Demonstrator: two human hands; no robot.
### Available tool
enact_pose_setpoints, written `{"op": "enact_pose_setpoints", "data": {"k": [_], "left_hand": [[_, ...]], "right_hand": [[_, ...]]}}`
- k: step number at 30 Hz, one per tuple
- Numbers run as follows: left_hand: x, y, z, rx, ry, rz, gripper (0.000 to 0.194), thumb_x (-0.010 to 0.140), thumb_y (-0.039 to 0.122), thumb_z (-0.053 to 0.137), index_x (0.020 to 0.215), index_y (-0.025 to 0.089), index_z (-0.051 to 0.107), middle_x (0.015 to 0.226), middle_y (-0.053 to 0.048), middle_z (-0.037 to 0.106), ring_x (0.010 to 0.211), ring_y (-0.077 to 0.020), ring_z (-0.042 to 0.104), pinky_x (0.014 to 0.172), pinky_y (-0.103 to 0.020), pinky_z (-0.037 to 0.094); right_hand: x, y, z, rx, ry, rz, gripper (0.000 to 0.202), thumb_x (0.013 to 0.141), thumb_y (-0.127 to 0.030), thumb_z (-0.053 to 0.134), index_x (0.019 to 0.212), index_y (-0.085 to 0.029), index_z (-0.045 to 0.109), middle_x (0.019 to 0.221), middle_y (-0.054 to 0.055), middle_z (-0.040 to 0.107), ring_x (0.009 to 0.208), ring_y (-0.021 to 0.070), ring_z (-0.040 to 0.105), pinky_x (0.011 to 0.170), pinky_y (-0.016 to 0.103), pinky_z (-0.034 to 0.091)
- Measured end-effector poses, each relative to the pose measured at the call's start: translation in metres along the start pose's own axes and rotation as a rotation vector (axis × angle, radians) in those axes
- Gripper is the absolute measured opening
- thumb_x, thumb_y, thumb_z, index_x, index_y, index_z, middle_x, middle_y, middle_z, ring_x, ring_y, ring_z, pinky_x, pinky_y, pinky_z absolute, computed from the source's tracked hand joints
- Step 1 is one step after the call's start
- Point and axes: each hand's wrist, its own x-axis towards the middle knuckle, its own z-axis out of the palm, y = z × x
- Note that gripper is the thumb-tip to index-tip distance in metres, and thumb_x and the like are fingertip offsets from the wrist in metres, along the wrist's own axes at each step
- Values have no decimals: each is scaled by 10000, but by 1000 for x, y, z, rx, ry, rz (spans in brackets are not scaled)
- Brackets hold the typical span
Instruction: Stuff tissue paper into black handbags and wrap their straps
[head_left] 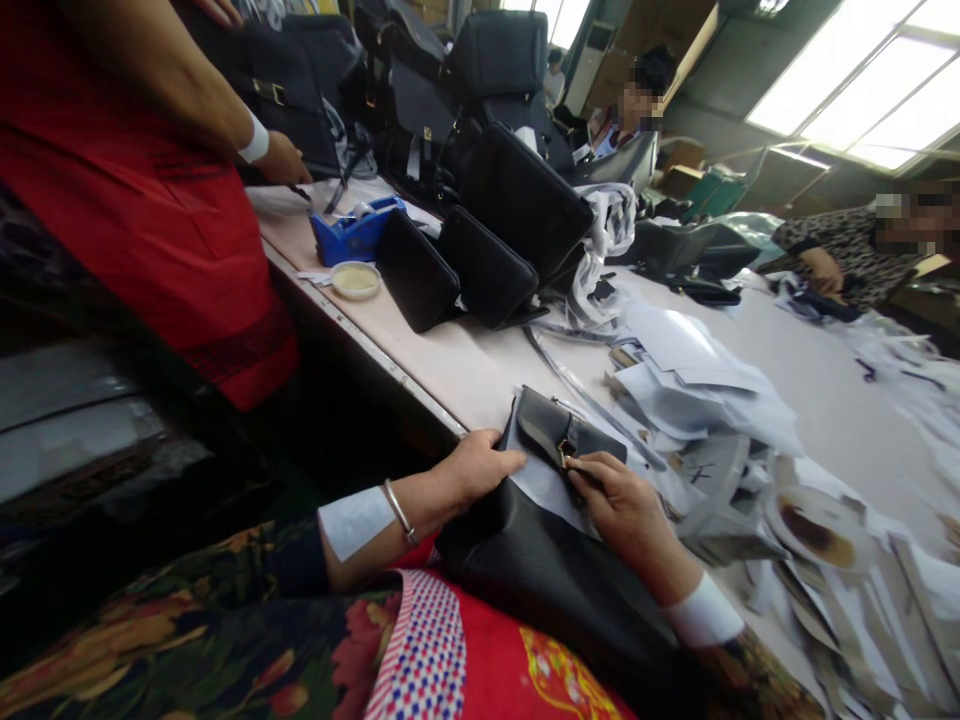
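Note:
A black leather bag (547, 580) lies across my lap and against the table edge. Its flap (541, 420) carries a short strap with a gold-coloured buckle (565, 454). White paper (546, 482) lies over the bag just below the flap. My left hand (472, 468) grips the bag's left edge, its thumb resting on the paper. My right hand (626, 508) is closed at the buckle, thumb and forefinger pinching its lower end. Those fingertips partly cover the metal.
Black bags (487, 265) are piled at the back of the table (427, 350). Near them are a blue tape dispenser (356, 232) and a round dish (355, 281). Paper sheets (690, 350) and a stained container (814, 525) lie right. A co-worker's hand (283, 160) is at upper left.

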Motion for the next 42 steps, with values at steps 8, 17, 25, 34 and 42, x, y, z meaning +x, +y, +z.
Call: {"op": "enact_pose_setpoints", "data": {"k": [8, 17, 25, 34, 42], "left_hand": [[-2, 2, 0, -114, -30, -57, 222, 682, 203, 694, 895, 140, 686, 743, -49, 713, 623, -185, 650, 539, -252, 472], [-7, 9, 0, -109, -23, -37, 200, 676, 176, 648, 863, 123, 697, 751, -67, 710, 604, -185, 623, 529, -263, 465], [-7, 12, 0, -114, -16, -44, 142, 664, 167, 657, 802, 139, 675, 693, -29, 663, 554, -149, 561, 504, -243, 416], [-5, 9, 0, -80, -13, -31, 200, 664, 191, 649, 854, 135, 674, 693, -28, 644, 552, -151, 546, 486, -245, 400], [-4, 6, 0, -80, -9, -18, 211, 669, 188, 647, 866, 122, 686, 742, -47, 672, 588, -148, 567, 495, -230, 397]], "right_hand": [[7, 14, -9, 210, -112, 206, 276, 958, -400, 550, 1001, -218, 753, 856, 47, 692, 713, 176, 665, 604, 281, 555], [9, 5, -9, 120, -110, 138, 238, 950, -344, 549, 949, -217, 750, 915, 58, 700, 797, 191, 679, 715, 314, 559], [-6, 1, -8, -48, -119, -53, 251, 976, -248, 492, 1073, -205, 720, 1008, 84, 707, 886, 208, 715, 804, 336, 590], [-6, -6, 0, -113, -77, -105, 246, 983, -224, 475, 1078, -186, 699, 1001, 92, 700, 879, 210, 715, 806, 335, 597], [-1, -13, 6, -297, -129, -80, 273, 978, -171, 428, 1087, -162, 678, 1001, 109, 688, 883, 233, 706, 811, 358, 589]]}}
